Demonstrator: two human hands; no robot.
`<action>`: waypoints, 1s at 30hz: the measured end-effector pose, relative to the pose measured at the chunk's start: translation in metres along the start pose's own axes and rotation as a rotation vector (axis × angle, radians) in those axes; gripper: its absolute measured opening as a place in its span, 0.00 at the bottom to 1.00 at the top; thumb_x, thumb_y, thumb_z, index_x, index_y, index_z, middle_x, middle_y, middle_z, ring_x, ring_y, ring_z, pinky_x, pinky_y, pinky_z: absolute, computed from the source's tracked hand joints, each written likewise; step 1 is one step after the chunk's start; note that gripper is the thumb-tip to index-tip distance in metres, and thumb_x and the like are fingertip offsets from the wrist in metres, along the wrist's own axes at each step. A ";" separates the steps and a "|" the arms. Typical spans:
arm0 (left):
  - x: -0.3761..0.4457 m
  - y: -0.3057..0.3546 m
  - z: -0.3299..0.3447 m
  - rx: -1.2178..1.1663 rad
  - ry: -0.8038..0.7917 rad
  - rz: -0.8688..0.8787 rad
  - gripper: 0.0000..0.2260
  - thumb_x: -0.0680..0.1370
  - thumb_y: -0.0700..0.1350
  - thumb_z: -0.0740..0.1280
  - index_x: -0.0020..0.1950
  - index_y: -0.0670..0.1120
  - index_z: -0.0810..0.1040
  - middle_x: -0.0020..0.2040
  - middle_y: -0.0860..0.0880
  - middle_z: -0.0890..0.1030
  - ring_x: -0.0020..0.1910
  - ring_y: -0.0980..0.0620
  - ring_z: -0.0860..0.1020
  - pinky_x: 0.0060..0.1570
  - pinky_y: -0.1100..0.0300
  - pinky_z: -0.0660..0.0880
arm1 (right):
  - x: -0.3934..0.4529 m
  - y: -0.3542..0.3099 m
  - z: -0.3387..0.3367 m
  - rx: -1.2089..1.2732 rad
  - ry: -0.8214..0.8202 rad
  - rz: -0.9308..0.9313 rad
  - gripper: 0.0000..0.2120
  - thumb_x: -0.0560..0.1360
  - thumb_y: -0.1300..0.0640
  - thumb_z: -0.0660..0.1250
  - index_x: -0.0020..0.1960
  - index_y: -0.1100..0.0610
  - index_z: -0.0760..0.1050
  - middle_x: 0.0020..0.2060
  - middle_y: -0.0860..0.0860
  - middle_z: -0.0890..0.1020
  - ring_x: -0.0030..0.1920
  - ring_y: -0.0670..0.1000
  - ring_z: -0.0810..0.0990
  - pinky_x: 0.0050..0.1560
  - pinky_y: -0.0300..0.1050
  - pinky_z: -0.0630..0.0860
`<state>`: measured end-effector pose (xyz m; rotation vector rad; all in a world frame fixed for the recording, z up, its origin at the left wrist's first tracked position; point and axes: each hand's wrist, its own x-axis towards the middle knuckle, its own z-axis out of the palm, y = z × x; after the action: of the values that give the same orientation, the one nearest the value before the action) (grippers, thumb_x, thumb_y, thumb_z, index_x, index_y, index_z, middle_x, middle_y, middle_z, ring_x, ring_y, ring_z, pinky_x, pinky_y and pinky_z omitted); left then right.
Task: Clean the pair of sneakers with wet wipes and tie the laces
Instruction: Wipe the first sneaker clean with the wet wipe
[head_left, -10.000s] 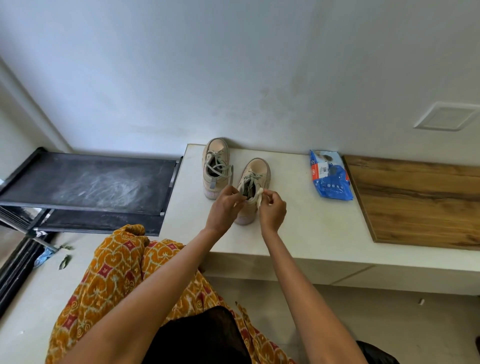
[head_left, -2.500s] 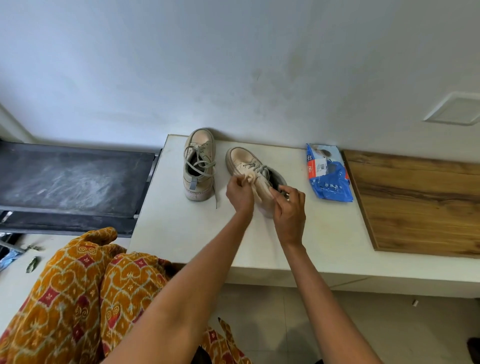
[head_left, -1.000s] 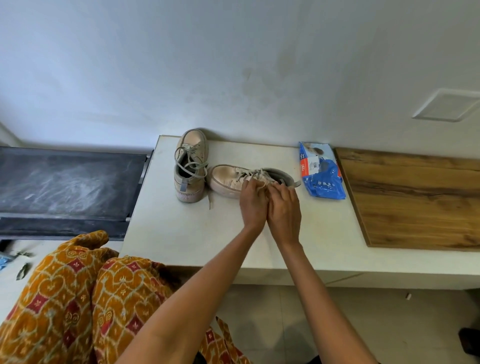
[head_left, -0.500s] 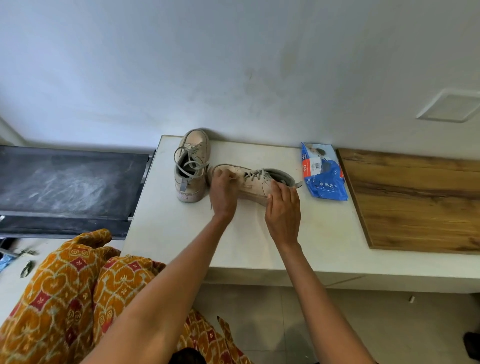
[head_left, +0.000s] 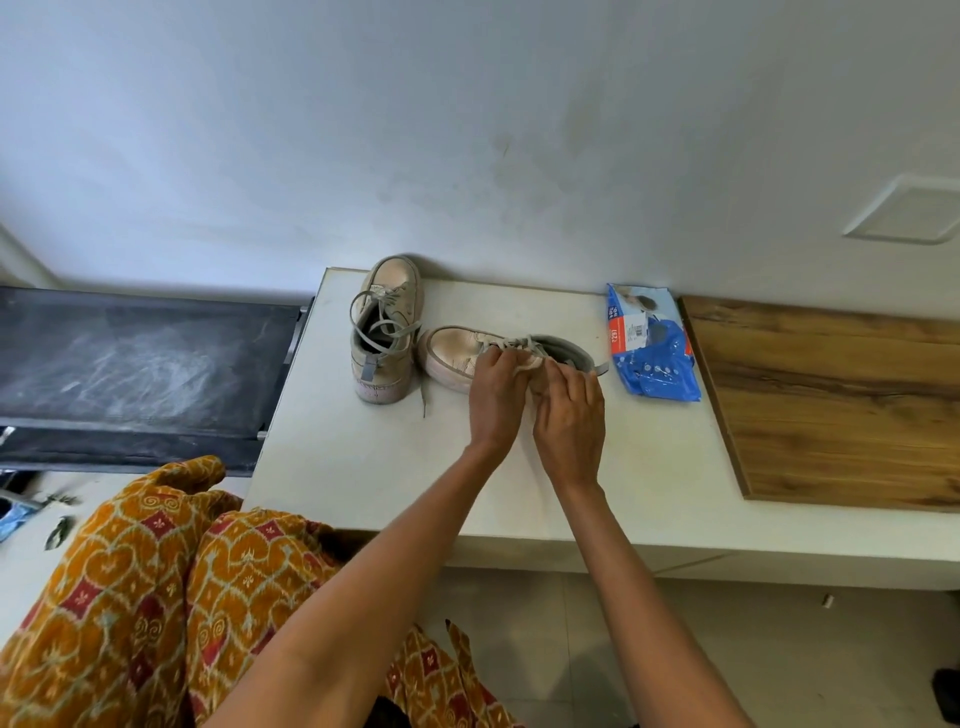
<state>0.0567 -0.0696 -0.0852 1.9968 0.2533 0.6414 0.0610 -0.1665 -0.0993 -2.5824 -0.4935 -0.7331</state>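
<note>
sneaker being cleaned: pale beige sneaker (head_left: 457, 356) lies turned sideways on the white bench (head_left: 363, 457), toe toward its twin, heel opening toward the wipes pack.
left hand: left hand (head_left: 493, 400) sits over the middle of this sneaker, fingers curled down onto the lace area, apparently pinching a white wet wipe (head_left: 524, 361); the exact grip is hidden.
right hand: right hand (head_left: 569, 415) is just beside the left, fingers bent and touching the sneaker's near side and the wipe; i cannot tell if it grips the wipe or only steadies the shoe.
second sneaker: other sneaker (head_left: 387, 332) stands upright just left of the first, toe to the wall, grey laces (head_left: 382, 325) loose and untied, one end trailing onto the bench.
handling: likely light, with a soft upper and a stiffer rubber sole; best held by the sole edge or heel collar so it does not slide while rubbed. the wipe is limp and damp.
nearby: blue wipes pack (head_left: 649, 348) lies just right of the sneaker's heel; a wooden board (head_left: 831, 405) lies farther right; a dark rack (head_left: 135, 364) stands left of the bench.
obstacles: the trailing lace and the close twin could snag the wiping hand.
</note>
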 end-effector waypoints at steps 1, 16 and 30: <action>0.001 -0.001 0.000 0.008 0.003 0.009 0.03 0.77 0.37 0.65 0.48 0.41 0.78 0.45 0.47 0.76 0.44 0.51 0.73 0.40 0.58 0.74 | -0.001 0.000 0.000 0.003 0.002 0.001 0.17 0.79 0.55 0.57 0.64 0.60 0.73 0.57 0.56 0.79 0.60 0.56 0.76 0.62 0.53 0.74; 0.007 -0.039 -0.028 0.674 -0.128 0.504 0.15 0.74 0.38 0.57 0.54 0.42 0.81 0.43 0.44 0.77 0.40 0.44 0.75 0.36 0.53 0.75 | 0.001 0.001 -0.003 -0.020 0.001 -0.024 0.18 0.75 0.62 0.56 0.64 0.60 0.72 0.57 0.56 0.78 0.60 0.53 0.70 0.65 0.53 0.71; -0.002 -0.046 -0.058 0.679 -0.422 0.127 0.23 0.81 0.49 0.52 0.74 0.39 0.60 0.77 0.39 0.52 0.76 0.43 0.49 0.75 0.47 0.50 | 0.001 -0.001 -0.009 -0.039 -0.020 -0.029 0.20 0.71 0.66 0.67 0.63 0.62 0.73 0.56 0.57 0.78 0.60 0.53 0.68 0.62 0.53 0.73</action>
<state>0.0283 -0.0038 -0.1037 2.7593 0.0892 0.1974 0.0576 -0.1697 -0.0910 -2.6263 -0.5289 -0.7344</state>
